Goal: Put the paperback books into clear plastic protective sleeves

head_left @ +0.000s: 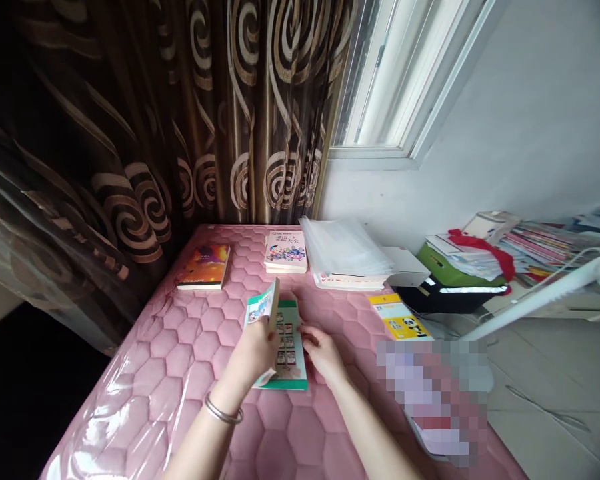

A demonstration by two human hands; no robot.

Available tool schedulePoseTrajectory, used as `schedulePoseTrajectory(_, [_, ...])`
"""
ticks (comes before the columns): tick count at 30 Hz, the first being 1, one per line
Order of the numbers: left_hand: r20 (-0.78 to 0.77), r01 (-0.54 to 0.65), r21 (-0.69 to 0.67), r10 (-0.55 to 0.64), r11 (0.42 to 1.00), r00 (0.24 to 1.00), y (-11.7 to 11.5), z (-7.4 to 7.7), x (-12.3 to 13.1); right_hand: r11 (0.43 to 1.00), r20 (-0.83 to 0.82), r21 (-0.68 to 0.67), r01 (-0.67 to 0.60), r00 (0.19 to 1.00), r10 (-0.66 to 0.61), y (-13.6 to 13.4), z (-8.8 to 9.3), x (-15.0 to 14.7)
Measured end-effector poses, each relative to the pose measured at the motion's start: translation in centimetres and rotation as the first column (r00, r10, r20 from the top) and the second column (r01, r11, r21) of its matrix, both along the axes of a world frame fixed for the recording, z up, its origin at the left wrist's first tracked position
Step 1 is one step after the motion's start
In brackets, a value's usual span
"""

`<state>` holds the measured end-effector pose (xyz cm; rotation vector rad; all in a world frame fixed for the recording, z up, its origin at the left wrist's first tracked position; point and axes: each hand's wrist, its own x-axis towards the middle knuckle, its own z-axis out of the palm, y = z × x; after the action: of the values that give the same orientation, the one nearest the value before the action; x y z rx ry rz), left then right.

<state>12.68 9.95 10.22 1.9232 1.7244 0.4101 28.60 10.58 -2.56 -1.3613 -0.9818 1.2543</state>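
My left hand (pixel 253 350) grips a small green-and-white book (pixel 261 308), standing it on edge above the mattress. A metal bangle (pixel 223 411) circles that wrist. Under both hands lies a flat green-bordered booklet (pixel 293 350) with rows of small pictures, partly hidden by my left hand. My right hand (pixel 323 353) sits at the booklet's right edge, fingertips at or touching it, with nothing visible in them. Both rest over a pink quilted mattress (pixel 190 353) under clear plastic.
At the mattress's far end lie an orange book (pixel 203 267), a pink-covered book (pixel 286 252) and a stack of clear plastic sleeves (pixel 345 257). A yellow panda booklet (pixel 400 318) sits to the right, beside a pixelated blurred patch (pixel 433 393). A patterned curtain (pixel 130 113) hangs left.
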Motion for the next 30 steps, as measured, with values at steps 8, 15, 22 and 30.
schedulePoseTrajectory(8, [0.433, -0.047, -0.067, 0.072, 0.997, 0.899, 0.5, 1.0, -6.5, 0.996, 0.175, 0.083, 0.035, 0.983, -0.049, 0.3, 0.0, -0.7])
schedulePoseTrajectory(15, [0.637, -0.307, -0.310, 0.437, 0.900, 0.636, -1.4, -0.2, -12.7, 0.998, 0.235, 0.047, 0.050, 0.970, -0.059, 1.4, 2.6, 2.1])
schedulePoseTrajectory(22, [0.643, -0.235, -0.375, 0.434, 0.897, 0.630, -4.2, -5.9, -14.5, 1.000, 0.371, 0.018, -0.010, 0.929, 0.003, 2.3, 2.3, 3.7])
schedulePoseTrajectory(30, [0.113, -0.380, 0.276, 0.363, 0.883, 0.925, -3.5, -8.9, -13.6, 1.000, 0.438, 0.004, -0.001, 0.899, -0.001, 1.6, -0.2, 3.5])
